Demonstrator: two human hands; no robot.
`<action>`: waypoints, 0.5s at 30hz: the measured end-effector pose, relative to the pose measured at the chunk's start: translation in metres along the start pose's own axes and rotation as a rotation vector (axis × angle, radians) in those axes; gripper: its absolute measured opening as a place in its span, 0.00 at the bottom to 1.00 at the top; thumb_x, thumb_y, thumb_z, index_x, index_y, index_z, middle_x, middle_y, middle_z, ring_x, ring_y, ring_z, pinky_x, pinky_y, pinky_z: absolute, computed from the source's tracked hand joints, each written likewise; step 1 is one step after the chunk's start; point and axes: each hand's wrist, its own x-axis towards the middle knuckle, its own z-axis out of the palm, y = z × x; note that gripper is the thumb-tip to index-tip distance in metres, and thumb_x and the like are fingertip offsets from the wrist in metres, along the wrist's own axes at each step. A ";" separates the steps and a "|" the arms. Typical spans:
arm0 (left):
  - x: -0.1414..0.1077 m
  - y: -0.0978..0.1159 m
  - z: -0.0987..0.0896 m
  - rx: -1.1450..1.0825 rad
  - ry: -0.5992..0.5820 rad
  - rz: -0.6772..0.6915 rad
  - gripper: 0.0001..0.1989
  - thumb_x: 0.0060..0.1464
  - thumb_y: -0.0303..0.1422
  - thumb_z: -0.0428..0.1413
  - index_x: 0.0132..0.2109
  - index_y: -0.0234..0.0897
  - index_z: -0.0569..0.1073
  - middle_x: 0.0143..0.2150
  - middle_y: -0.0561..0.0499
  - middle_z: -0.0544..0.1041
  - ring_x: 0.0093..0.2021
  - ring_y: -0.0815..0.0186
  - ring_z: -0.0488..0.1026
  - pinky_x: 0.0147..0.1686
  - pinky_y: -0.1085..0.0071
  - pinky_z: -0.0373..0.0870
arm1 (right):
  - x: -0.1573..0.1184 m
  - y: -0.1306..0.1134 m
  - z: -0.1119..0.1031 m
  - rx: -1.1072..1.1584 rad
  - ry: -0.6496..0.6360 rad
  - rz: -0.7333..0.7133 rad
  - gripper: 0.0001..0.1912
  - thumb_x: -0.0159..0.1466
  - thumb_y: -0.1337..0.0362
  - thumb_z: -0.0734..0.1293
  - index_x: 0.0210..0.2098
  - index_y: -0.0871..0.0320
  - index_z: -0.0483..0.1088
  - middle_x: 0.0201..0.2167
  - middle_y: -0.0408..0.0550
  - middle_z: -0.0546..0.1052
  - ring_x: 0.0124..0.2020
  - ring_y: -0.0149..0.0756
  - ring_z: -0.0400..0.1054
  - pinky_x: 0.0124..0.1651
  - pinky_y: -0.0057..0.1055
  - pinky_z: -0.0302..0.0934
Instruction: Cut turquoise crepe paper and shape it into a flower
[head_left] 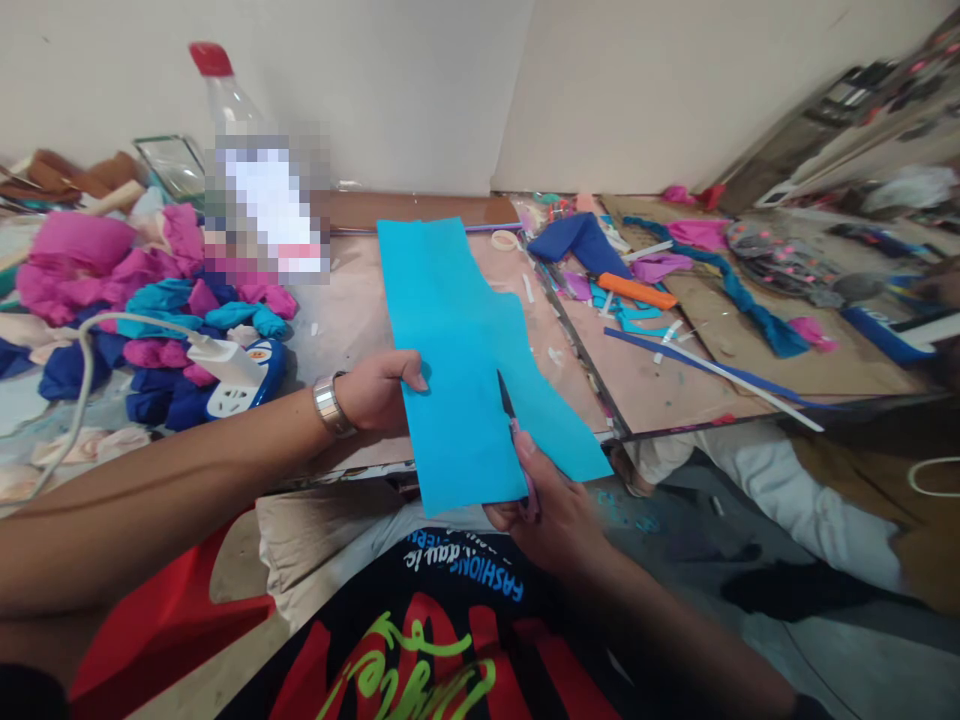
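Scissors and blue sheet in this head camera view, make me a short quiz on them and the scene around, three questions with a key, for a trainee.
1. Which hand holds the scissors?
2. True or false: the left hand has its thumb on top of the blue sheet.
3. The cap of the plastic bottle is: A) blue, B) red, C) white.

Key:
1. The right hand.
2. True.
3. B, red.
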 end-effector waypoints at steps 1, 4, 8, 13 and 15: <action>0.000 0.000 0.000 0.003 -0.003 -0.003 0.30 0.42 0.28 0.53 0.55 0.26 0.77 0.52 0.38 0.82 0.54 0.50 0.78 0.56 0.52 0.70 | 0.001 -0.001 0.000 -0.026 -0.006 -0.055 0.32 0.57 0.58 0.71 0.61 0.48 0.70 0.57 0.51 0.79 0.57 0.57 0.74 0.60 0.52 0.69; 0.000 0.000 0.001 0.003 -0.001 -0.004 0.30 0.43 0.28 0.53 0.55 0.27 0.77 0.52 0.39 0.82 0.54 0.50 0.78 0.56 0.52 0.70 | 0.003 -0.004 0.001 -0.117 0.029 -0.206 0.36 0.59 0.62 0.70 0.67 0.46 0.64 0.58 0.51 0.78 0.57 0.55 0.75 0.60 0.53 0.70; 0.000 0.000 0.003 0.007 -0.008 -0.004 0.29 0.43 0.28 0.53 0.54 0.27 0.77 0.52 0.40 0.82 0.53 0.50 0.79 0.56 0.53 0.71 | 0.004 -0.004 0.001 -0.114 0.039 -0.258 0.38 0.61 0.65 0.68 0.69 0.46 0.60 0.55 0.50 0.80 0.54 0.53 0.77 0.59 0.54 0.70; 0.000 0.000 0.005 -0.011 0.006 0.063 0.28 0.48 0.29 0.55 0.57 0.30 0.75 0.52 0.41 0.82 0.54 0.51 0.79 0.57 0.53 0.71 | 0.003 0.001 0.000 -0.027 -0.042 -0.108 0.34 0.58 0.64 0.70 0.64 0.47 0.69 0.56 0.50 0.79 0.55 0.55 0.76 0.60 0.53 0.70; 0.001 0.000 0.004 -0.043 0.020 0.082 0.24 0.53 0.33 0.55 0.57 0.31 0.75 0.50 0.40 0.83 0.52 0.51 0.79 0.56 0.53 0.71 | 0.003 0.000 0.000 0.005 -0.055 -0.041 0.32 0.56 0.63 0.71 0.61 0.48 0.71 0.55 0.50 0.80 0.55 0.56 0.76 0.59 0.52 0.70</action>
